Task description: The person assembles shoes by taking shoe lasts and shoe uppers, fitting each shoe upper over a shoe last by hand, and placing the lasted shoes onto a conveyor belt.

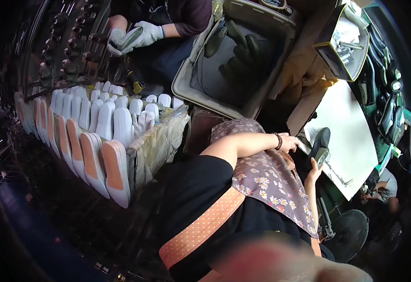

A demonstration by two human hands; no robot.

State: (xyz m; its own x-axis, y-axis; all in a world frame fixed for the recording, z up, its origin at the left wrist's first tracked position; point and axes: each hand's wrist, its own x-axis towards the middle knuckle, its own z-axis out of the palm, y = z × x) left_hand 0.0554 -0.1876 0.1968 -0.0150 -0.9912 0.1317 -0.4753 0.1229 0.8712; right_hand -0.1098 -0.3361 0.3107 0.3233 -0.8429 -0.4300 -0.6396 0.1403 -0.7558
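Observation:
A dark shoe (320, 144) with a grey-green part at its near end is held over the white table top by my right hand (313, 173), thumb and fingers closed around that end. My left hand (288, 143), with a beaded bracelet at the wrist, is closed just left of the shoe. A pale, thin thing (304, 146) shows by its fingertips, too small to make out. The white table top (351, 127) lies beneath and beyond the shoe.
A grey bin (182, 84) holds several dark shoes. White soles (106, 121) stand in a rack on the left. A box of small items (351, 44), dark shoes on a rack (389, 113) and a fan (351, 235) are at right. A gloved co-worker (142, 37) holds a shoe part.

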